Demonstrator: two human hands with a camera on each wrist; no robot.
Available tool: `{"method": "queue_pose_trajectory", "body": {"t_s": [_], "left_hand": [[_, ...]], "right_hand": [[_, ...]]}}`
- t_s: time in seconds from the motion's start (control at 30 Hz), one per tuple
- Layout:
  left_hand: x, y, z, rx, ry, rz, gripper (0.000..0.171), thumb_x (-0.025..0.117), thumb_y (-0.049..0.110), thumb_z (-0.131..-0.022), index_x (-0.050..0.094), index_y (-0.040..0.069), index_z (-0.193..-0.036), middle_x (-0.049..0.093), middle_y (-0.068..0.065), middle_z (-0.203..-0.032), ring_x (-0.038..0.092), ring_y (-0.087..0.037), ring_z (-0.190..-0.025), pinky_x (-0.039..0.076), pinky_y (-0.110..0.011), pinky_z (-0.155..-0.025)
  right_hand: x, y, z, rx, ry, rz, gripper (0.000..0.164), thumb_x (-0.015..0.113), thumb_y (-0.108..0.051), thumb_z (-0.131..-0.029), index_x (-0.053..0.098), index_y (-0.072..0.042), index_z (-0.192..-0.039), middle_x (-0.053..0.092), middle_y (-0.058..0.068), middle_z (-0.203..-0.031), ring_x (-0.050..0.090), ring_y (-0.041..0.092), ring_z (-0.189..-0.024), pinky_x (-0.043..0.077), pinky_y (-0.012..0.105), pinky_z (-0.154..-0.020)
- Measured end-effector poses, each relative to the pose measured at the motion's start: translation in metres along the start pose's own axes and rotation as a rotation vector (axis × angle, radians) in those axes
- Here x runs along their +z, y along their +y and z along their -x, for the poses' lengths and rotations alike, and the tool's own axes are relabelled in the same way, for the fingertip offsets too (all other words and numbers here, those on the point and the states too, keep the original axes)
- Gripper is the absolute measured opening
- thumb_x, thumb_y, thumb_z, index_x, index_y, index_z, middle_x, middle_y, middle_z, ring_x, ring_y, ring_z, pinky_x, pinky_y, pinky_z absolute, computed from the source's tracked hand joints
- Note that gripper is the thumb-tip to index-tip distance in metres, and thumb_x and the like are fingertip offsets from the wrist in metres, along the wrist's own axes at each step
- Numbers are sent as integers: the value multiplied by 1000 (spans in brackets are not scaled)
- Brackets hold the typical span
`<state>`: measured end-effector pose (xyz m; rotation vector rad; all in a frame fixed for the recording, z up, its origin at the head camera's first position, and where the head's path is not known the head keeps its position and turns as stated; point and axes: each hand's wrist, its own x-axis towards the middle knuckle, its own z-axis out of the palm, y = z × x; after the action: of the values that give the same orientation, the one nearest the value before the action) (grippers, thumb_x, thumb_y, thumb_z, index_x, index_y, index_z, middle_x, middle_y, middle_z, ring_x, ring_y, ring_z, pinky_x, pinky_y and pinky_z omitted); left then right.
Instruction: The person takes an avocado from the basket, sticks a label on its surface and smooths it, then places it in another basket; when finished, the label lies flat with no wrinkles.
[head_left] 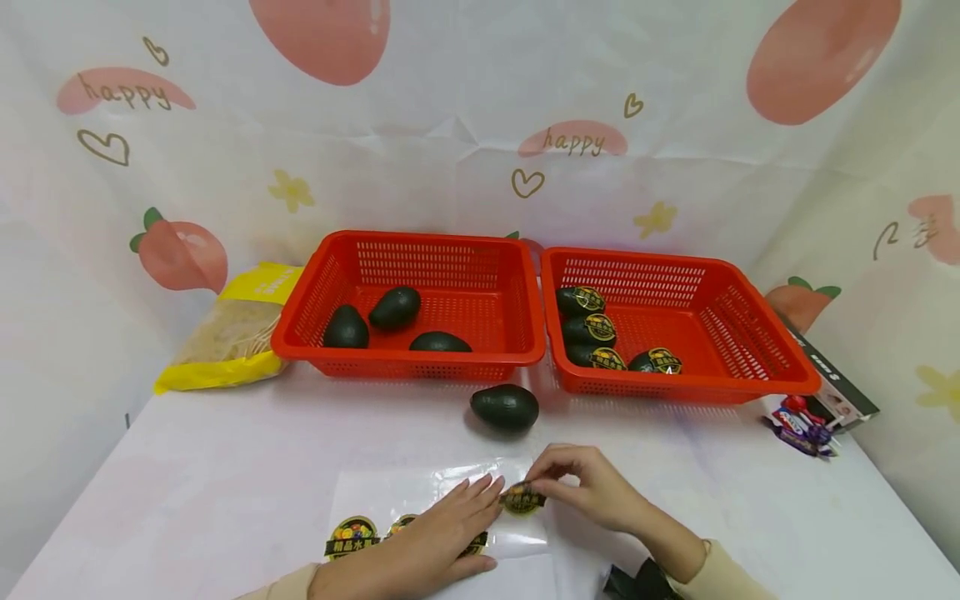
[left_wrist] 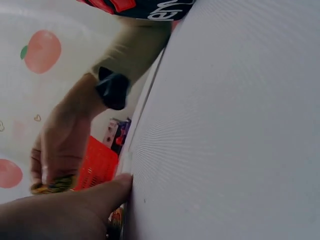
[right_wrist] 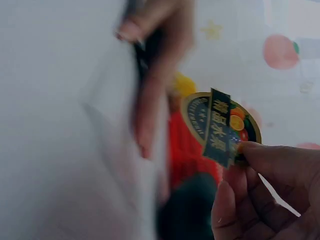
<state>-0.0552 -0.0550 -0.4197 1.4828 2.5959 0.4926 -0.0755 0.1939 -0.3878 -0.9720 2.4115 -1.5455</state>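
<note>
Between thumb and fingers, my right hand (head_left: 588, 483) pinches a round black-and-gold fruit sticker (right_wrist: 220, 125), lifted off the sheet. My left hand (head_left: 442, 533) lies with straight fingers on the clear sticker sheet (head_left: 517, 537), partly covering other stickers (head_left: 352, 535). Its fingertips come close to the pinched sticker; whether they touch it I cannot tell. Just beyond the hands, a dark green avocado (head_left: 506, 408) without a visible sticker lies on the white table.
At the back left, a red basket (head_left: 427, 367) holds 3 visible avocados. The red basket on the right (head_left: 690, 387) holds several stickered ones. A yellow bag (head_left: 232, 333) stands at far left; wrapped candies (head_left: 802, 427) and a box (head_left: 836, 383) sit at far right.
</note>
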Motion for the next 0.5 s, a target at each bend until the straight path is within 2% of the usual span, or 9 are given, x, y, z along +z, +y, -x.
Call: {"method": "queue_pose_trajectory", "body": {"t_s": [0.07,0.13,0.2,0.23,0.27,0.37,0.43,0.5], "left_hand": [[-3,-1,0,2,-39,27,66,36,50,-96,34,2,-143,26,-13,-153,25,-30,-141,30,-46,-110],[-11,-2,0,-25,-83,115,66,38,51,-96,34,4,-143,27,-11,-152,26,-28,-141,30,-45,-111],[-23,-5,-3,-82,-89,225,63,42,49,-95,39,5,-141,36,-8,-149,32,-25,-138,33,-42,-110],[-30,-6,-6,-124,-66,303,60,46,46,-95,43,5,-138,42,-8,-145,40,-24,-134,37,-39,-107],[-37,-9,-9,-166,-25,394,55,50,42,-94,48,4,-134,49,-9,-139,47,-24,-128,42,-36,-103],[-56,-17,-25,-251,183,590,40,60,32,-90,63,2,-116,68,-8,-111,64,-18,-99,53,-27,-84],[-65,-22,-36,-285,312,695,29,65,28,-88,69,4,-103,71,-7,-94,65,-14,-81,54,-21,-70],[-70,-27,-45,-294,383,724,20,66,25,-86,70,6,-92,70,-7,-81,63,-9,-70,53,-20,-62]], "right_hand": [[-12,-2,-5,49,59,-39,8,64,-5,-85,68,-1,-92,66,8,-84,59,0,-78,54,22,-70],[-22,-2,-12,100,103,-85,11,64,-3,-85,68,3,-94,67,3,-87,59,0,-80,53,21,-70],[-29,-1,-20,138,131,-135,16,63,-3,-86,66,8,-97,66,-4,-89,59,0,-80,53,19,-70],[-31,-1,-24,150,140,-165,18,63,-3,-86,65,10,-98,66,-6,-90,59,0,-80,53,19,-70],[-33,-1,-27,154,144,-191,19,63,-3,-86,65,11,-99,66,-9,-90,59,1,-79,52,18,-70],[-33,-3,-35,142,142,-248,23,63,-4,-86,63,15,-100,65,-11,-89,59,1,-78,52,18,-69],[-31,-5,-39,129,137,-262,25,63,-5,-86,63,15,-100,65,-10,-89,60,2,-78,52,19,-69],[-28,-6,-42,131,146,-262,25,64,-7,-86,63,14,-101,65,-9,-90,60,3,-78,53,20,-70]]}}
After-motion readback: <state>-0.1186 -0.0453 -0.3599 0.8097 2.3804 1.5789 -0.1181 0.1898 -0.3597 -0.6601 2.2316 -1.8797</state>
